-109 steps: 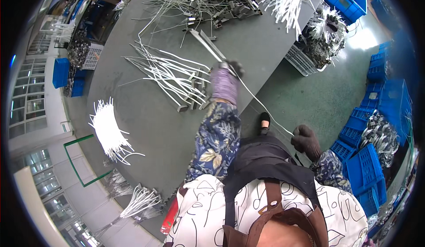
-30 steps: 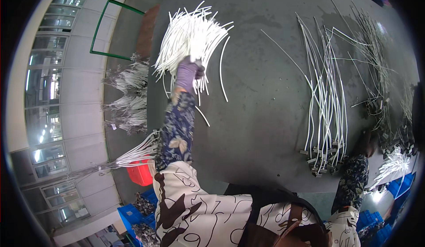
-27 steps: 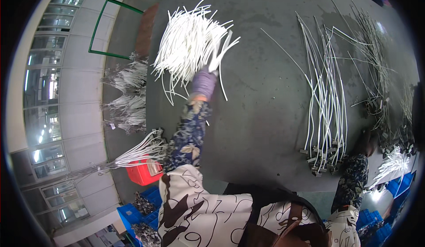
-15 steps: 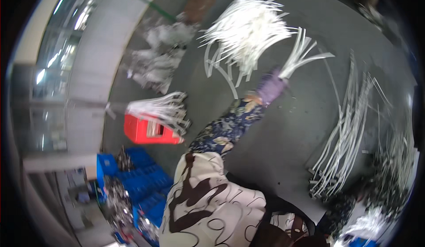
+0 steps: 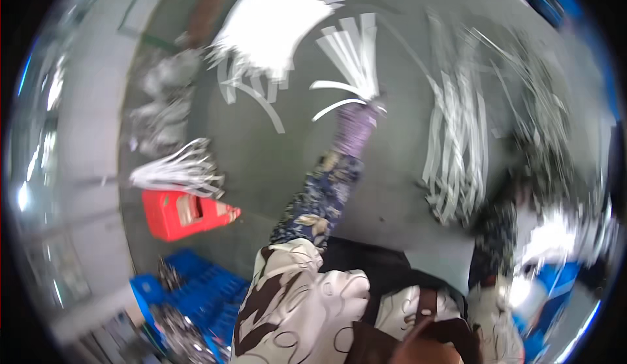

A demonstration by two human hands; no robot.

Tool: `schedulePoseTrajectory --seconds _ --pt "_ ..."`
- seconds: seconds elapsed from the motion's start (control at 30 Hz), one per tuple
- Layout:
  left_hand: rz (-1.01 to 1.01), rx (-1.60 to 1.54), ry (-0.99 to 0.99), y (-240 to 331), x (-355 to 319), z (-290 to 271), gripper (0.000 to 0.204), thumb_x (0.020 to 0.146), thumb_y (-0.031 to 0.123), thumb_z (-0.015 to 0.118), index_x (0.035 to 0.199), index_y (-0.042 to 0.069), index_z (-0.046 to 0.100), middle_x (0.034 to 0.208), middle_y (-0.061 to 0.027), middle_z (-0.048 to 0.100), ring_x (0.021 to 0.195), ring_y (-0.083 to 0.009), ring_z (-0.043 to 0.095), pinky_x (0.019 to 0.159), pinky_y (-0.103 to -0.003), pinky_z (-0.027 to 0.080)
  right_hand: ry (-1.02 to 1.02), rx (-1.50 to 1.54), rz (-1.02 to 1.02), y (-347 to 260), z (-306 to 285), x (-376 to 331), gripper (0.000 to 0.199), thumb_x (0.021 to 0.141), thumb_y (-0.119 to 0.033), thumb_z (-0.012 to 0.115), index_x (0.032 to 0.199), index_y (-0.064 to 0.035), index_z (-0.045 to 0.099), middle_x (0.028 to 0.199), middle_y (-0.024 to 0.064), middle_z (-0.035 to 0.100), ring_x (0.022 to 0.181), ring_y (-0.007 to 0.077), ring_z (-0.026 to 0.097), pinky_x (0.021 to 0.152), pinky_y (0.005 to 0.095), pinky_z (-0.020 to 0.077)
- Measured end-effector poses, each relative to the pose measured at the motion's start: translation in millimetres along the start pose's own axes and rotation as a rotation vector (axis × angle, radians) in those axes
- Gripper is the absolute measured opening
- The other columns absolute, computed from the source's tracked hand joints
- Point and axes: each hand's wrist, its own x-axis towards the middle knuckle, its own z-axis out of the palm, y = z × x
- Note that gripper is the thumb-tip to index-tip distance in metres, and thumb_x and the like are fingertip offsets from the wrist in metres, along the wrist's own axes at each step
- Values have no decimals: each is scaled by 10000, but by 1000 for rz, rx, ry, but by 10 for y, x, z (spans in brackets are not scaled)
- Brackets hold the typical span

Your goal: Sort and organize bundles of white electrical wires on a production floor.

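My left hand (image 5: 356, 129), in a purple glove, is closed around the lower end of a small bundle of white strips (image 5: 353, 50) that fans upward over the grey table (image 5: 392, 188). A large heap of the same white strips (image 5: 268, 18) lies just left of that bundle. My right hand (image 5: 519, 184), dark-gloved and badly blurred, rests at the near end of a long row of white strips (image 5: 450, 148) on the right. Whether it holds anything is hidden by the blur.
A red box (image 5: 176, 214) stands off the table's left edge with a bunch of white wires (image 5: 176, 168) above it. Blue crates (image 5: 196, 292) with metal parts sit lower left. More grey bundles (image 5: 163, 103) lie along the left.
My left hand has closed on a handful of strips at the big heap and carried it rightward, away from the heap. The view has swung and blurred. My right hand stays by the right row.
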Motion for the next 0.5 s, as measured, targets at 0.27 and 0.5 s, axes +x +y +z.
schedulePoseTrajectory --seconds 0.27,0.5 --pt "133 369 78 -359 5 696 184 810 194 653 883 26 671 769 -23 618 694 -114 566 620 -255 446 -136 430 345 -191 -411 75 508 866 -466 520 1200 -84 500 987 144 625 892 258 588 777 375 439" --pt "280 607 336 -861 306 -318 190 864 165 594 950 -1 631 809 -69 646 711 -143 586 636 -254 482 -507 663 380 -519 -313 -156 329 774 -298 614 1002 -61 618 861 158 617 792 280 599 680 377 491"
